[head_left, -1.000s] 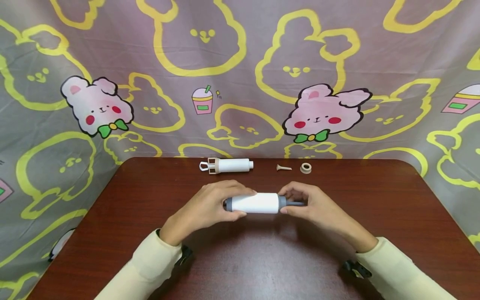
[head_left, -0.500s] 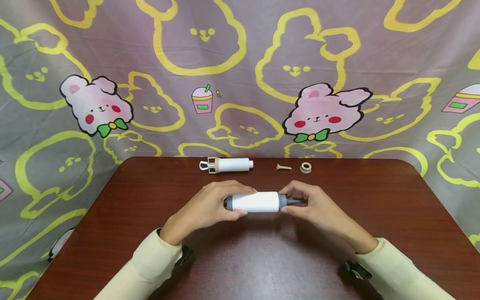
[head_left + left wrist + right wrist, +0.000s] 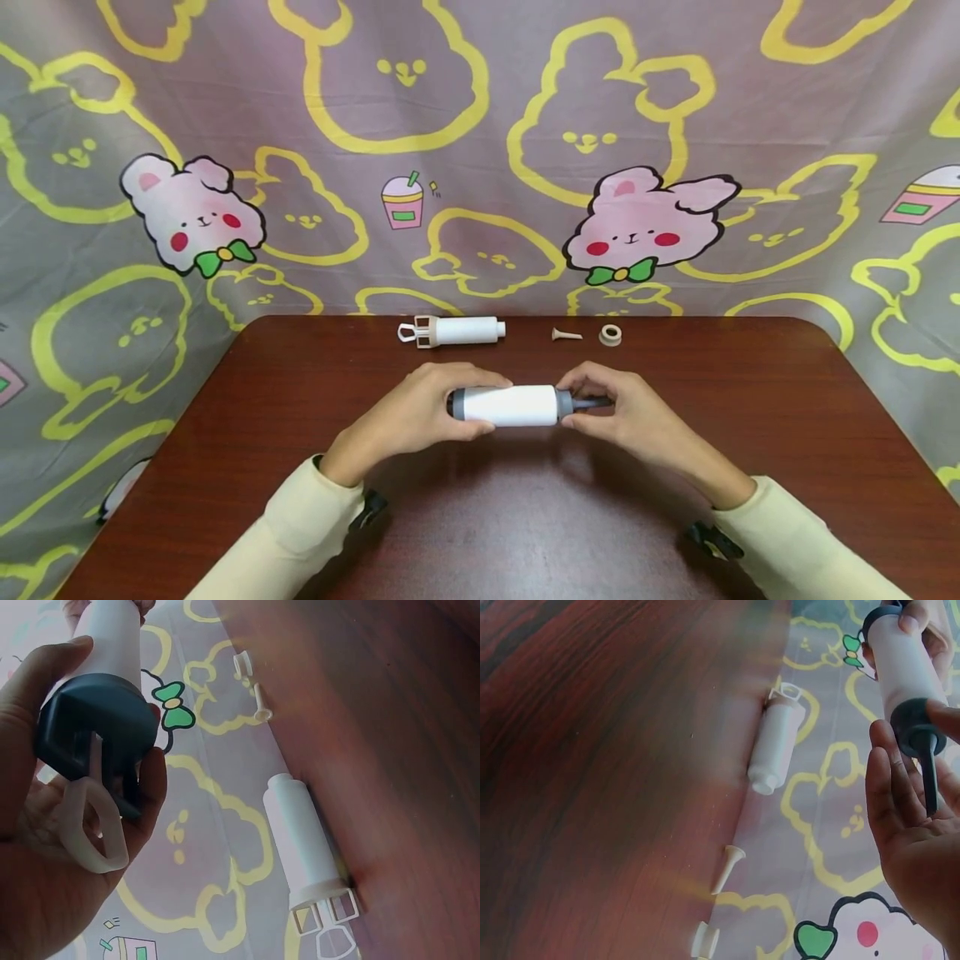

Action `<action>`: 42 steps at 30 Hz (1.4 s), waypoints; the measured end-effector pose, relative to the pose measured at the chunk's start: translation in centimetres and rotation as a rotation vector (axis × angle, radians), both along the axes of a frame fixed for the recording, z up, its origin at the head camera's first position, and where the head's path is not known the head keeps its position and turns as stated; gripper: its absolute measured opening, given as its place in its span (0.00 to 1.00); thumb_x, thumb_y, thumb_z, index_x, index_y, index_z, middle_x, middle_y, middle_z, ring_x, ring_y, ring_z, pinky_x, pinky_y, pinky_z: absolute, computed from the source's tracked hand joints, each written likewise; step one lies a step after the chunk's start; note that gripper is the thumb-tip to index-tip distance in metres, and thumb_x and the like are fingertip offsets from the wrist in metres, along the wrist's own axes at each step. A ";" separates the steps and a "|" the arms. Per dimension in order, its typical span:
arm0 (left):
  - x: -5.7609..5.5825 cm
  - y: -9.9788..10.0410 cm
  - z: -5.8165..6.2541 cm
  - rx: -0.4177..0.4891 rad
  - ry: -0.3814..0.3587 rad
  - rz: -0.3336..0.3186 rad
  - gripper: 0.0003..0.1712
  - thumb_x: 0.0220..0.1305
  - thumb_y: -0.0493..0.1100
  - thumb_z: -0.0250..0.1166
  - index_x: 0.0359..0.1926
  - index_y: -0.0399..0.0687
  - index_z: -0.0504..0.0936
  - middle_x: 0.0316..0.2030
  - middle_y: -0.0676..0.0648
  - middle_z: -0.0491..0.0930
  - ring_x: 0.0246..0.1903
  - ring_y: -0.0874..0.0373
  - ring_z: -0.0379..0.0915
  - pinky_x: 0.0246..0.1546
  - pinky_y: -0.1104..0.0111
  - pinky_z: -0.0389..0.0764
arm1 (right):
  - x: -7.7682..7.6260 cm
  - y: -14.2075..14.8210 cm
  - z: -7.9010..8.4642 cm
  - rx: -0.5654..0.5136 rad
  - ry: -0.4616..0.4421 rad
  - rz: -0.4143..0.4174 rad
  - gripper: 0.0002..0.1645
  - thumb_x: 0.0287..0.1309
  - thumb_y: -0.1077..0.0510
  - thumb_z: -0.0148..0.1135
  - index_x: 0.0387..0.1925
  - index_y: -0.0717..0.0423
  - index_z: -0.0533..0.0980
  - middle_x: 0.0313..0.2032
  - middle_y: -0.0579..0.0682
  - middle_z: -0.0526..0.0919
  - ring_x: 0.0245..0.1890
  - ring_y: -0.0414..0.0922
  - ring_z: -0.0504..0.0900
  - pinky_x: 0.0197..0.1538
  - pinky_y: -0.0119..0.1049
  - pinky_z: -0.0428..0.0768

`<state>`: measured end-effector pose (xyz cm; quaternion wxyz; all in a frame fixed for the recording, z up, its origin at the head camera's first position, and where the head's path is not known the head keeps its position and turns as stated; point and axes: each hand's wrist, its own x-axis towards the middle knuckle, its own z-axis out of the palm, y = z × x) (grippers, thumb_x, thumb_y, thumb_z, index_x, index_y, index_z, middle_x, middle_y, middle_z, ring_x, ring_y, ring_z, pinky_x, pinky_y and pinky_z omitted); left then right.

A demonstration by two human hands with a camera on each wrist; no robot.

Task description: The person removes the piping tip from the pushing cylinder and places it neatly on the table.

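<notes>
A white-barrelled icing syringe (image 3: 517, 406) with grey ends is held level over the table, between both hands. My left hand (image 3: 412, 414) grips its left end, thumb and fingers around the barrel beside the grey collar (image 3: 97, 712). From that collar a pale plunger ring (image 3: 112, 857) sticks out toward the palm in the left wrist view. At the other end, my right hand (image 3: 630, 406) pinches the grey cap (image 3: 566, 405) between thumb and fingers. A long thin grey nozzle (image 3: 928, 776) points from the cap into the right palm.
Along the back edge of the brown table (image 3: 495, 517) lies a second white syringe (image 3: 467, 331) with beige finger loops. To its right are a small beige nozzle (image 3: 567, 336) and a beige ring cap (image 3: 611, 342). A patterned curtain (image 3: 480, 183) hangs behind.
</notes>
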<state>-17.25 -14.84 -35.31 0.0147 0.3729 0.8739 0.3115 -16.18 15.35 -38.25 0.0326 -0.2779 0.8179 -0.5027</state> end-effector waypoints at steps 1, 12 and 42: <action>0.0 0.0 0.1 -0.006 -0.004 0.005 0.27 0.59 0.45 0.79 0.60 0.59 0.86 0.53 0.58 0.87 0.46 0.64 0.81 0.47 0.68 0.81 | 0.0 0.0 0.0 0.001 -0.006 -0.001 0.17 0.60 0.63 0.75 0.49 0.55 0.81 0.40 0.49 0.88 0.39 0.39 0.86 0.44 0.32 0.85; 0.2 -0.1 0.1 -0.015 0.048 -0.018 0.27 0.60 0.44 0.78 0.61 0.58 0.86 0.52 0.56 0.87 0.45 0.64 0.81 0.46 0.69 0.81 | -0.1 0.4 0.1 -0.015 -0.058 0.021 0.13 0.64 0.59 0.73 0.49 0.53 0.81 0.40 0.49 0.86 0.38 0.42 0.85 0.43 0.34 0.84; 0.4 -0.4 0.0 0.013 0.045 -0.007 0.28 0.58 0.44 0.80 0.60 0.59 0.86 0.51 0.56 0.88 0.45 0.64 0.81 0.45 0.69 0.81 | 0.3 0.1 0.3 -0.013 -0.041 -0.004 0.13 0.63 0.60 0.73 0.48 0.52 0.81 0.39 0.48 0.86 0.37 0.42 0.84 0.42 0.33 0.84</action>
